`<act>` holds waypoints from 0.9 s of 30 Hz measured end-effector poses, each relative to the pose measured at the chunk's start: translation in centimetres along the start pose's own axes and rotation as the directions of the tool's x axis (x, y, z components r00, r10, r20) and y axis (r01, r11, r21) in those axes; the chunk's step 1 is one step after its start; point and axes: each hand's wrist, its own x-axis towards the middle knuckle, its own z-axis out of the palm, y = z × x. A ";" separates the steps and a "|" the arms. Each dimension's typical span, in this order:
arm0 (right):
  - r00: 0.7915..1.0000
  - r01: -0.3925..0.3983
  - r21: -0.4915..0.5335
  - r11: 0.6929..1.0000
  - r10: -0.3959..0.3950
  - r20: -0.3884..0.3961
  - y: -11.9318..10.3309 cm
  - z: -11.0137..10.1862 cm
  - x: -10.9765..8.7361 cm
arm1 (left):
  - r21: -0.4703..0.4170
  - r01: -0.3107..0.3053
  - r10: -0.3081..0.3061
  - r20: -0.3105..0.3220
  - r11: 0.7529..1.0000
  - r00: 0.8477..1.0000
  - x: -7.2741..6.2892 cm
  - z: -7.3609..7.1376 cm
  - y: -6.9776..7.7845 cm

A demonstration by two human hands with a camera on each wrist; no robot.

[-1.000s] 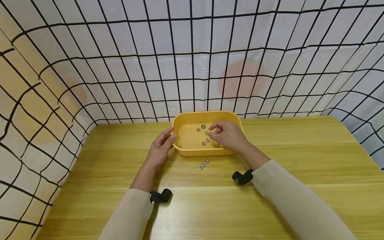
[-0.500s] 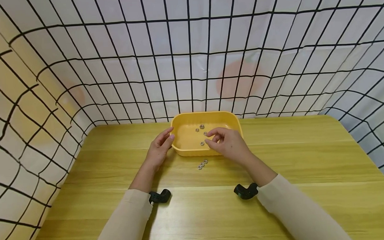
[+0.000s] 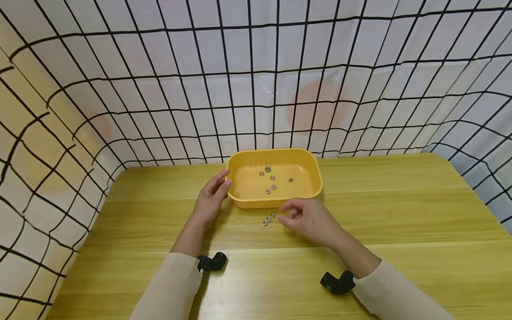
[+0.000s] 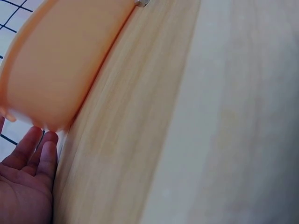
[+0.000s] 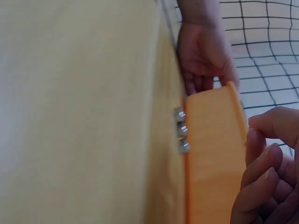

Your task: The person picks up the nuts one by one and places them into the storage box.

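Note:
A yellow plastic tray [image 3: 275, 202] sits at the back of the wooden table, with several small metal nuts [image 3: 272, 178] scattered in it. In front of its near wall lie 3 more nuts [image 3: 268, 219] in a slanting row. My left hand [image 3: 209, 202] is at the tray's left end, its fairly straight fingertips right at the wall. My right hand [image 3: 311, 220] hovers at the tray's near side, just right of the row; its thumb and index finger stand a little apart, with nothing visible between them. The right wrist view shows its other fingers loosely bent.
Black wire grid panels [image 3: 253, 84] backed by white sheeting stand behind the table and along both sides. Bare wooden tabletop [image 3: 260, 287] stretches in front of the tray and to either side. A black camera [image 3: 338, 283] is strapped at each wrist.
My right hand has come out of the tray, back toward me, to beside the row of nuts, uncovering a nut at the tray's right. The left hand stays at the tray's end.

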 end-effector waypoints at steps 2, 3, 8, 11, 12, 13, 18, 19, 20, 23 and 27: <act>1.000 -0.014 0.001 1.000 0.014 0.006 0.6 0.1 -0.2 | 0.000 -0.001 0.001 0.000 1.000 1.000 0.0 0.0 0.0; 1.000 -0.028 0.002 1.000 0.028 0.009 0.9 0.2 -0.2 | 0.001 -0.001 0.001 0.001 1.000 1.000 0.0 0.0 0.0; 0.997 -0.072 -0.002 0.997 0.072 0.023 2.0 0.5 -0.2 | 0.008 0.004 -0.004 0.003 1.000 1.000 -0.1 -0.2 0.1; 0.996 -0.081 -0.016 0.997 0.081 0.039 2.4 0.6 0.1 | 0.007 0.005 -0.005 0.001 1.000 1.000 -0.1 -0.2 0.1; 0.995 -0.085 -0.022 0.996 0.086 0.045 2.5 0.7 0.2 | 0.006 0.006 -0.006 0.002 1.000 1.000 0.0 -0.2 0.1; 0.995 -0.084 -0.032 0.996 0.086 0.052 2.5 0.8 0.2 | 0.005 0.006 -0.006 0.002 1.000 1.000 0.0 -0.2 0.1; 0.994 -0.081 -0.086 0.993 0.087 0.068 2.7 1.4 0.7 | 0.006 0.008 -0.008 0.007 1.000 1.000 -0.1 -0.1 0.2; 0.994 -0.080 -0.096 0.992 0.086 0.065 2.7 1.6 0.8 | 0.007 0.008 -0.008 0.005 1.000 1.000 -0.1 -0.1 0.2; 0.995 -0.075 -0.106 0.991 0.082 0.061 2.7 1.7 0.9 | 0.008 0.007 -0.007 0.004 1.000 1.000 -0.1 -0.1 0.2; 0.997 -0.061 -0.127 0.990 0.067 0.044 2.5 2.0 1.1 | 0.004 0.001 -0.001 -0.006 1.000 1.000 -0.1 -0.1 0.2; 0.998 -0.055 -0.126 0.991 0.060 0.035 2.4 2.5 1.4 | 0.000 -0.006 0.006 -0.010 1.000 1.000 -0.1 0.0 0.1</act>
